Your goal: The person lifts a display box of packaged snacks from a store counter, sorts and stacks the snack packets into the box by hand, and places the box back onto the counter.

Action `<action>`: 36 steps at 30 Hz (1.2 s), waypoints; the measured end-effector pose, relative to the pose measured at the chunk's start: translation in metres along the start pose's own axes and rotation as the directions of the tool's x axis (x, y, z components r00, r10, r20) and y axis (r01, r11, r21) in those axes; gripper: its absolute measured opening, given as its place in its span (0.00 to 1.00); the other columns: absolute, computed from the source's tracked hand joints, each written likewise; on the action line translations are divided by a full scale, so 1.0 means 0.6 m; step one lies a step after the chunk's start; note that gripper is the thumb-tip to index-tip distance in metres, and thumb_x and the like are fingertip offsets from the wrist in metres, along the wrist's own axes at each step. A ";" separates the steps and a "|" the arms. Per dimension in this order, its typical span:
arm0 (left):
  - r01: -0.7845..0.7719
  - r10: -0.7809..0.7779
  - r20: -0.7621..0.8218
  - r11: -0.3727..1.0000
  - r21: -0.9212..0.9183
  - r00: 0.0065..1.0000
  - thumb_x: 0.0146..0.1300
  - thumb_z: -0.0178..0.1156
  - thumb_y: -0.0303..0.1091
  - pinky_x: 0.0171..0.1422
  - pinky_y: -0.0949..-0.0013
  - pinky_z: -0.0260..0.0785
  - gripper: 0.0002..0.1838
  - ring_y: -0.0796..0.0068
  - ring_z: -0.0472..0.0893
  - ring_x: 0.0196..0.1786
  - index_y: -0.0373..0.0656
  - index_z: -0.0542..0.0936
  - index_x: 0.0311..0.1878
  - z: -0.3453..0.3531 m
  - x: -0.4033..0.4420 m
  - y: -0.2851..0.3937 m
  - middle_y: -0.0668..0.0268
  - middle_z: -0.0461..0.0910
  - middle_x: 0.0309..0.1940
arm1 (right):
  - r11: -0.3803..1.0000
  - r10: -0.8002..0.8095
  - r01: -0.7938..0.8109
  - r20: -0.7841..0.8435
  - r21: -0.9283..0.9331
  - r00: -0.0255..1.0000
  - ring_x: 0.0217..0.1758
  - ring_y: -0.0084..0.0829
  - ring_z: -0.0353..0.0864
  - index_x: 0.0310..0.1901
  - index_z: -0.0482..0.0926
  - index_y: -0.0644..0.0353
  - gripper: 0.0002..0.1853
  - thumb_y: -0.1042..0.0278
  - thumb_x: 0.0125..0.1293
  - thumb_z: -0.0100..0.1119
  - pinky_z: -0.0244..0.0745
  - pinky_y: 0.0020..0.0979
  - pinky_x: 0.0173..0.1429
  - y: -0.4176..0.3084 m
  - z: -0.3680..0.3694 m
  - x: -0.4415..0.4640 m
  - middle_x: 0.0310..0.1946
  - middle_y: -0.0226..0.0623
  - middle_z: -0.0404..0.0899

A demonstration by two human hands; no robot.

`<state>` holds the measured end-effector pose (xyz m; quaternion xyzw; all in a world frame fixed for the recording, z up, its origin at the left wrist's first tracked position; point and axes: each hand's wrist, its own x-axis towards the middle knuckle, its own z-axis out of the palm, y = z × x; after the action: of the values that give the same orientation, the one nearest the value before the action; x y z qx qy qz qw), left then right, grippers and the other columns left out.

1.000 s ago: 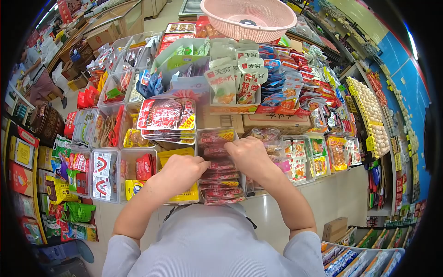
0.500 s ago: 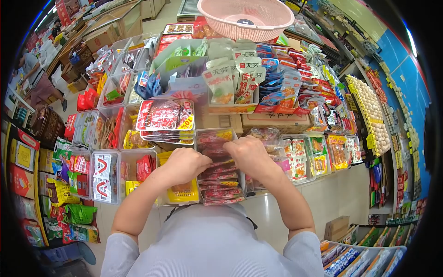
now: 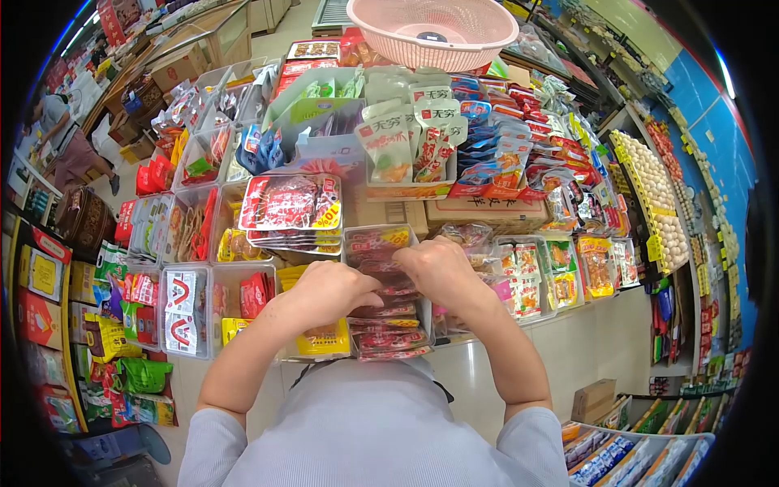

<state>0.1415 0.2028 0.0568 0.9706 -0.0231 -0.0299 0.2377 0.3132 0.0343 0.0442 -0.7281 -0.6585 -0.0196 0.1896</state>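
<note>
Red snack packets lie overlapped in a clear bin directly in front of me. My left hand is at the bin's left side, fingers bent over the packets; whether it grips one is hidden. At the right side, my right hand has its fingers curled down against the packets, and what they hold cannot be made out. To the left of the bin are yellow packets, and behind them a stack of red meat packs.
A pink basket stands at the back. Grey-white pouches fill a box behind the bin. Egg trays are at the right, a crate of packets at the lower right. Another person is at the far left.
My left hand has shifted slightly and its fingers look looser than before. My right hand stays nearly in place.
</note>
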 end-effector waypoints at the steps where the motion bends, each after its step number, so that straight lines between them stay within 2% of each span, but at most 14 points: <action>1: -0.014 0.014 -0.010 1.000 0.019 1.000 0.68 0.66 0.49 0.41 0.54 0.78 0.17 0.54 0.87 0.38 0.48 0.89 0.51 0.000 -0.002 0.002 0.59 0.89 0.35 | 1.000 0.001 -0.001 -0.007 0.005 1.000 0.32 0.45 0.85 0.35 0.84 0.58 0.03 0.73 0.59 0.62 0.77 0.45 0.40 0.000 0.002 0.000 0.24 0.40 0.83; 3: -0.043 0.045 -0.028 0.998 0.054 0.999 0.69 0.65 0.46 0.39 0.55 0.78 0.16 0.56 0.88 0.37 0.48 0.88 0.52 -0.001 -0.010 0.014 0.60 0.88 0.35 | 1.000 0.020 -0.019 -0.019 0.011 1.000 0.34 0.46 0.86 0.31 0.81 0.59 0.01 0.74 0.56 0.63 0.77 0.45 0.41 -0.005 -0.004 0.001 0.25 0.40 0.83; 6: -0.025 0.023 0.012 0.970 0.242 1.000 0.68 0.65 0.41 0.37 0.57 0.79 0.15 0.59 0.88 0.36 0.46 0.87 0.53 0.001 -0.011 0.032 0.63 0.87 0.35 | 0.998 0.058 -0.060 -0.084 -0.024 0.995 0.33 0.44 0.86 0.29 0.80 0.59 0.01 0.75 0.54 0.63 0.77 0.44 0.40 -0.013 0.007 0.001 0.25 0.40 0.83; 10: -0.039 0.060 -0.067 0.959 0.280 0.996 0.65 0.65 0.38 0.35 0.60 0.78 0.13 0.62 0.87 0.34 0.45 0.87 0.50 0.008 -0.002 0.019 0.66 0.85 0.32 | 0.996 0.032 -0.043 -0.146 -0.073 0.989 0.32 0.42 0.85 0.29 0.80 0.57 0.01 0.74 0.54 0.63 0.77 0.43 0.38 -0.017 0.023 0.007 0.24 0.38 0.82; 12: -0.061 0.099 -0.111 0.950 0.305 0.989 0.65 0.65 0.37 0.34 0.60 0.77 0.12 0.62 0.87 0.33 0.45 0.87 0.48 0.023 0.003 0.000 0.66 0.85 0.31 | 0.998 -0.015 0.007 -0.136 -0.062 0.991 0.33 0.40 0.86 0.34 0.83 0.59 0.04 0.73 0.57 0.62 0.78 0.41 0.40 -0.016 0.020 0.012 0.26 0.38 0.83; 15: -0.044 0.138 -0.281 0.948 0.315 0.950 0.62 0.67 0.35 0.35 0.63 0.77 0.10 0.65 0.86 0.35 0.46 0.86 0.46 0.034 0.005 -0.005 0.67 0.83 0.32 | 0.999 -0.036 0.034 -0.114 -0.015 0.993 0.36 0.40 0.86 0.41 0.85 0.60 0.09 0.74 0.58 0.61 0.78 0.41 0.43 -0.017 0.015 0.016 0.30 0.39 0.86; 19: -0.036 0.155 -0.438 0.963 0.268 0.885 0.55 0.72 0.33 0.45 0.61 0.76 0.11 0.64 0.83 0.45 0.44 0.86 0.42 0.038 0.001 0.000 0.64 0.82 0.40 | 0.994 -0.024 0.036 -0.109 0.106 0.994 0.41 0.43 0.86 0.50 0.86 0.61 0.16 0.78 0.59 0.60 0.78 0.43 0.50 -0.010 0.022 0.012 0.37 0.43 0.88; 21: -0.006 0.141 -0.485 0.963 0.269 0.863 0.52 0.74 0.31 0.50 0.59 0.75 0.12 0.62 0.81 0.49 0.42 0.86 0.41 0.037 -0.002 0.007 0.62 0.80 0.43 | 0.991 -0.025 0.039 -0.114 0.129 0.993 0.42 0.46 0.86 0.51 0.85 0.63 0.16 0.77 0.61 0.59 0.78 0.44 0.49 -0.009 0.020 0.011 0.37 0.45 0.87; 24: -0.044 0.212 -0.604 0.959 0.280 0.769 0.53 0.73 0.30 0.54 0.56 0.73 0.12 0.59 0.79 0.50 0.40 0.85 0.40 0.033 0.005 0.015 0.59 0.79 0.45 | 0.974 0.020 -0.003 -0.074 0.226 0.997 0.47 0.49 0.86 0.54 0.84 0.65 0.18 0.79 0.61 0.58 0.79 0.46 0.52 -0.009 0.016 0.011 0.40 0.49 0.87; 28: -0.072 0.189 -0.562 0.972 0.224 0.805 0.54 0.72 0.28 0.55 0.58 0.74 0.10 0.57 0.78 0.49 0.37 0.85 0.40 0.051 0.014 -0.001 0.59 0.79 0.45 | 0.929 0.127 -0.105 -0.040 0.356 0.991 0.53 0.51 0.86 0.56 0.83 0.64 0.19 0.81 0.63 0.57 0.81 0.47 0.57 -0.010 0.012 0.007 0.47 0.52 0.87; 31: -0.051 0.143 -0.558 0.983 0.177 0.818 0.56 0.71 0.26 0.56 0.59 0.74 0.09 0.56 0.78 0.49 0.36 0.84 0.40 0.055 0.021 -0.010 0.58 0.79 0.45 | 0.903 0.247 -0.171 -0.152 0.394 0.957 0.54 0.51 0.86 0.58 0.83 0.61 0.19 0.80 0.66 0.59 0.81 0.45 0.58 -0.005 0.002 -0.004 0.50 0.50 0.86; 34: -0.043 0.118 -0.569 0.989 0.144 0.814 0.56 0.70 0.24 0.56 0.59 0.74 0.08 0.55 0.78 0.49 0.35 0.84 0.39 0.054 0.032 -0.017 0.58 0.79 0.44 | 0.917 0.304 -0.188 -0.313 0.351 0.899 0.48 0.45 0.87 0.52 0.85 0.62 0.12 0.77 0.67 0.65 0.82 0.39 0.54 0.005 -0.019 -0.008 0.45 0.45 0.87; 36: -0.054 0.115 -0.563 0.991 0.123 0.818 0.56 0.70 0.23 0.55 0.59 0.74 0.08 0.55 0.78 0.49 0.35 0.84 0.39 0.052 0.036 -0.018 0.58 0.79 0.44 | 0.938 0.262 -0.181 -0.265 0.294 0.928 0.49 0.45 0.85 0.50 0.85 0.62 0.11 0.75 0.67 0.66 0.81 0.40 0.54 0.003 -0.029 -0.009 0.44 0.44 0.87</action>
<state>0.1610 0.1966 0.0234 0.9441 0.0042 0.2726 0.1852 0.3183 0.0235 0.0585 -0.7550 -0.5313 -0.0200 0.3838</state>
